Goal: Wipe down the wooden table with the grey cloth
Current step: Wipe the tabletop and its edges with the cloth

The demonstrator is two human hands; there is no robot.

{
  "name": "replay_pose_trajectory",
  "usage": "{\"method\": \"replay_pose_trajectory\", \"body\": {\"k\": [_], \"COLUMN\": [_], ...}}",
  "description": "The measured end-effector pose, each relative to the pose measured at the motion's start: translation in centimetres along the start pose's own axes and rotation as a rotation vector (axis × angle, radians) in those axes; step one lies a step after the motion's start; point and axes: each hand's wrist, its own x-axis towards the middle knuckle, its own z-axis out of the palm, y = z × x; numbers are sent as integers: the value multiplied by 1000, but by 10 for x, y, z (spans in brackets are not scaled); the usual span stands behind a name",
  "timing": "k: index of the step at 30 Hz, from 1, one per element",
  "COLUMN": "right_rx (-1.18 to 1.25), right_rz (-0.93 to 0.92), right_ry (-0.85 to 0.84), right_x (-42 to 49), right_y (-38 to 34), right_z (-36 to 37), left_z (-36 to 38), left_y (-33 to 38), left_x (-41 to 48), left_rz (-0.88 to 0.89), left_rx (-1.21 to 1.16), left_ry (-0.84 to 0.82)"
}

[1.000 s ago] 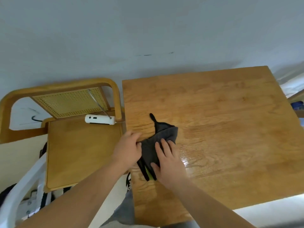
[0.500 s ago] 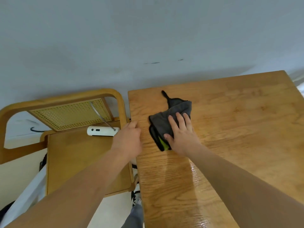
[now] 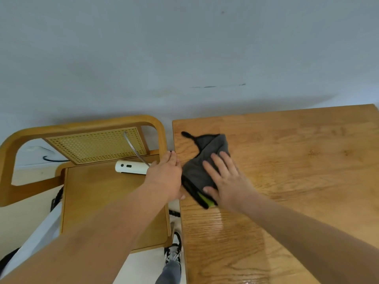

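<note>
No legible text or labels

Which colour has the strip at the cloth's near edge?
The strip is lime green; the head view shows it best.

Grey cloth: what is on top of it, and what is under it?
The right hand lies flat on the cloth, fingers straight. The cloth rests on the table; the wood beneath it is covered, so nothing there can be seen.
</note>
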Motion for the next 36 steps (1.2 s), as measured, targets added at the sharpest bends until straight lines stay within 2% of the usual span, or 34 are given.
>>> {"method": "replay_pose_trajectory", "body": {"k": [4,8,10,12,14,16,18,21,24,26,29,32,33,35,36], "right_rx": [127,233,208,155,61,2,-26,77,150,180,116,20,-11,-79,-82], "right_rz": [308,515,453,263,62,8,146,543,741,715,433,90,41,116,241], "right_ry": [11,79,144,184,137,52,44,24,31,48,116,52,22,-6,-1], "right_x": [68,99,92,72,52,45,53,69,77,74,46,12,9,15,20], "right_y": [31,6,-22,-41,-34,-1,39,79,65,26,-32,-17,4,52,74], "right_z": [-37,-42,-33,-21,-14,-23,-35,-48,-47,-38,-13,-3,-6,-16,-22], "left_z": [3,4,3,0,-2,-2,-2,1,3,4,4,1,1,1,1], "left_y": [5,6,9,12,12,11,9,12,13,13,13,13,13,12,13], "left_x": [-1,1,4,5,5,5,7,12,12,12,9,6,5,6,7], "left_rz": [-27,-59,-60,-62,-58,-50,-54,-71,-76,-66,-58,-48,-51,-64,-70], "left_rx": [-14,-40,-36,-33,-32,-41,-35,-21,-30,-41,-53,-60,-66,-69,-68], "left_ry": [-32,-52,-64,-59,-44,-55,-79,-110,-108,-99,-71,-62,-64,-74,-82]}}
